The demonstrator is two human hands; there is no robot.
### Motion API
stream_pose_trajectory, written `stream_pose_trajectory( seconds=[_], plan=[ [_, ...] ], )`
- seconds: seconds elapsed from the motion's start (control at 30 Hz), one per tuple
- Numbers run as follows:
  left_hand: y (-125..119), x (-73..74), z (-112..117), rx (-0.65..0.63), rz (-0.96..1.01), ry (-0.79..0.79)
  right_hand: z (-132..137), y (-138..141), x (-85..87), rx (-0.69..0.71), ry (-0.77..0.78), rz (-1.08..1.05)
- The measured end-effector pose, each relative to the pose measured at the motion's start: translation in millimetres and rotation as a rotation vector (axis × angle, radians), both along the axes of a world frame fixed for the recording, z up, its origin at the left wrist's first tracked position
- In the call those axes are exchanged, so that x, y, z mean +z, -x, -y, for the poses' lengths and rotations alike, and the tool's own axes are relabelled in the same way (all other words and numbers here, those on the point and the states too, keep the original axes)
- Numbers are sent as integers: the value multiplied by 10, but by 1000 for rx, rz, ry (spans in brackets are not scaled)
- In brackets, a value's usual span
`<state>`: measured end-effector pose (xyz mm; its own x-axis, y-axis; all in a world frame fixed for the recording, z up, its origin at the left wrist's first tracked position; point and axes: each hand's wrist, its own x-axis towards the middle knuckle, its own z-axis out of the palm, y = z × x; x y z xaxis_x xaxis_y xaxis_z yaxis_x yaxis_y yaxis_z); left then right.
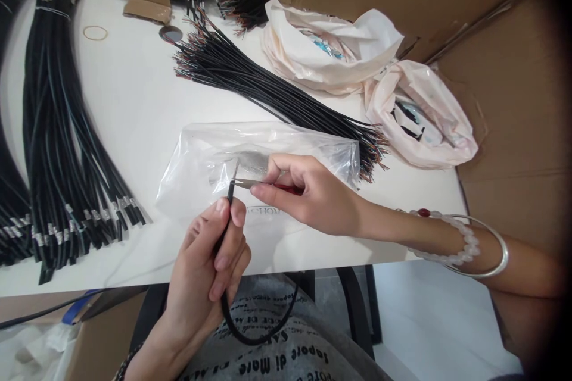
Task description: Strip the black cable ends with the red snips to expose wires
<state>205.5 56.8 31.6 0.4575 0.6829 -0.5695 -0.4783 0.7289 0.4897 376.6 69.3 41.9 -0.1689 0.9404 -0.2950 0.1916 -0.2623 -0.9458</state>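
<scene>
My left hand [218, 256] is closed around a black cable [230, 193], whose stripped end points up with thin wires showing. The rest of the cable loops down below the hand, over my lap. In my right hand [304, 190] is a red-handled tool [245, 183] with slim pointed metal jaws; fingers hide most of the handle. Its tip touches or nearly touches the cable where the black jacket ends. Under both hands lies a clear plastic bag [179, 181] on the white table [147, 107].
A bundle of black cables [268, 86] with bared wire ends lies beyond the bag. More tied cables [58, 131] lie at the left. Two white bags [330, 71] of scraps stand at the back right, against cardboard [504, 107]. A rubber band [95, 33] lies at the back left.
</scene>
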Motion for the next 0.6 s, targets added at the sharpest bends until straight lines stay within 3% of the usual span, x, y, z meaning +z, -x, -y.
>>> stream_pose_trajectory(
  seconds=[0.17,0.6],
  plan=[
    [-25,16,-24,-26,-2,35,-30,-19,24,-5,144,-101],
    [-33,-3,-38,-66,24,54,-31,-63,-43,-20,151,-129]
  ],
)
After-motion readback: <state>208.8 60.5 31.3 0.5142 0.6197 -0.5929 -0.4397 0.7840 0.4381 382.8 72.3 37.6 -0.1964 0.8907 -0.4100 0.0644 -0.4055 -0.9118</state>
